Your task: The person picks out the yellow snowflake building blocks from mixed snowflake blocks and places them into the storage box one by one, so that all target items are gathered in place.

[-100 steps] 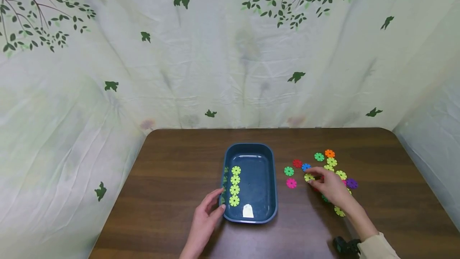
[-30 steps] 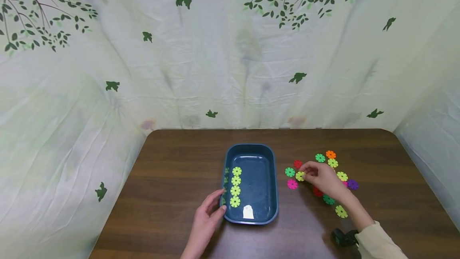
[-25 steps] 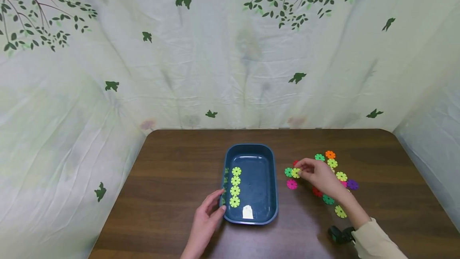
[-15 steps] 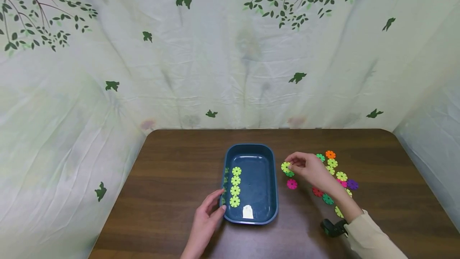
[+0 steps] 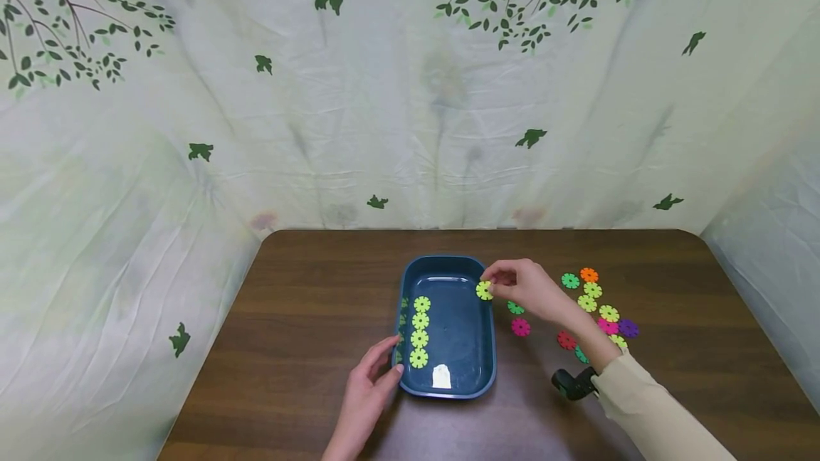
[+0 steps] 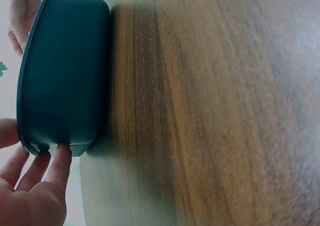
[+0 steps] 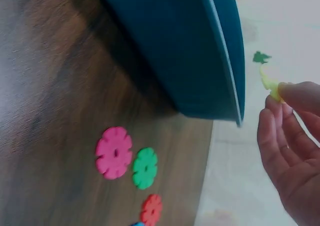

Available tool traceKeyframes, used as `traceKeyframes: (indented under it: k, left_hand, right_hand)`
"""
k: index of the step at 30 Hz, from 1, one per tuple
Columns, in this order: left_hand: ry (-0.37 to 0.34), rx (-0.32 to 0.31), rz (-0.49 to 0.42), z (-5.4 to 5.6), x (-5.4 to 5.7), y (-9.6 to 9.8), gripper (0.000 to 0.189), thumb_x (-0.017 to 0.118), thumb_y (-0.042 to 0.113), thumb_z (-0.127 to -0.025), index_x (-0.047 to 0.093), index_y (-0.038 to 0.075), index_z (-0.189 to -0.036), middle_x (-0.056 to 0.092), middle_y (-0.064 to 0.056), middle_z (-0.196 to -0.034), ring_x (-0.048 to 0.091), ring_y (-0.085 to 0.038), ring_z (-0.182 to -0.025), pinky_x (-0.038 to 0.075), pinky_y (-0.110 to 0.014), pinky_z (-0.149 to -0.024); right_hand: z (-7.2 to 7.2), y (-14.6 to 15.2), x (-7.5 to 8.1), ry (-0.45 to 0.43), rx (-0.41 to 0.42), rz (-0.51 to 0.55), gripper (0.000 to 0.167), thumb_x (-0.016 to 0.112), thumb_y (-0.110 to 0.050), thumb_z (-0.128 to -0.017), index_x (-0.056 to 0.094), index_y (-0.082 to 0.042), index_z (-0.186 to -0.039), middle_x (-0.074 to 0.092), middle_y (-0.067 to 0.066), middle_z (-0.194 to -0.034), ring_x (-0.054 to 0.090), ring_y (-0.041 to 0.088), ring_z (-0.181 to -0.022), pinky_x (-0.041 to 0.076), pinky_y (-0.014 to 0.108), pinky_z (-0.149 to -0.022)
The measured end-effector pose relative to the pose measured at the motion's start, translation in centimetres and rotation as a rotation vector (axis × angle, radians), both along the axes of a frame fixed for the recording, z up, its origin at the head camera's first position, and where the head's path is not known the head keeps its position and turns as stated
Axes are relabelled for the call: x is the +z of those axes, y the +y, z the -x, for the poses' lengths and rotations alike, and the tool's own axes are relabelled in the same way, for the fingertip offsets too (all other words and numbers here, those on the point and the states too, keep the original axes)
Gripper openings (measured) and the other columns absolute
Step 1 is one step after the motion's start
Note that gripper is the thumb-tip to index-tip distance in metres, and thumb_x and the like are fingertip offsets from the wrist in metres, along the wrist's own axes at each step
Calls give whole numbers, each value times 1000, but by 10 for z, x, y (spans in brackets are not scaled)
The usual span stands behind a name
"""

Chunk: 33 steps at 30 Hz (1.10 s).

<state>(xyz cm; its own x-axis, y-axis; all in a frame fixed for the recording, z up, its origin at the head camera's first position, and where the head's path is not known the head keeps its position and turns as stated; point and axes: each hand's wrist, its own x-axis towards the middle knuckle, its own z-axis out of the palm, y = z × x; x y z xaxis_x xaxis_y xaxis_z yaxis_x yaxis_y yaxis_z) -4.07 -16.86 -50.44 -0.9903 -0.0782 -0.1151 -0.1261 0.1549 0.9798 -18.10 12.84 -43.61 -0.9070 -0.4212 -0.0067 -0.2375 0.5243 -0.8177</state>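
I am viewing the right hand (image 5: 528, 290) pinching a yellow disc (image 5: 483, 291) between thumb and fingertip. In the head view, this disc is overlapping the right rim of a blue tray (image 5: 456, 336), in its far half. The right-wrist view is showing it nearly edge-on, sitting above the rim and apart from it.

The relation I am judging decisive is that of the disc to the tray floor. The floor is lying leftward of and below the pinching fingers. The tray's long axis is running away from the person, and a row of four yellow discs (image 5: 419, 339) is following that axis beside the left wall. A bare stretch of floor is separating row and disc. The right hand is holding the disc, while the left hand (image 5: 364, 391) is standing nearer the row.

The left hand's fingers are lying apart, fairly straight, their tips touching the tray's left side toward the near corner. I am finding no loose disc in them.

Right of the tray, a green disc (image 5: 514, 308) and a pink disc (image 5: 521, 327) are lying on the table (image 5: 320, 290). More loose discs, including a purple disc (image 5: 628, 328), are lying farther right.
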Motion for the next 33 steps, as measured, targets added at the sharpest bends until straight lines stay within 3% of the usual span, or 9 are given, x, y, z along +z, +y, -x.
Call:
traceKeyframes:
  k: [18,33]
  left_hand:
    - [-8,5,11,1,-1,0,43,67,7,-92,60,13,-134,52,-8,-141,50,-32,-128,44,-46,-102]
    - [-16,-2,4,1,0,0,43,66,7,-93,59,13,-135,50,-10,-142,49,-34,-129,44,-46,-102]
  right_hand:
    - [27,-44,17,-40,177,-130,12,68,-2,-89,73,-8,-99,67,0,-83,59,17,-75,53,30,-69]
    - [40,-76,7,-124,160,-151,11,68,-4,-90,73,-4,-100,65,3,-82,58,18,-73,53,29,-68]
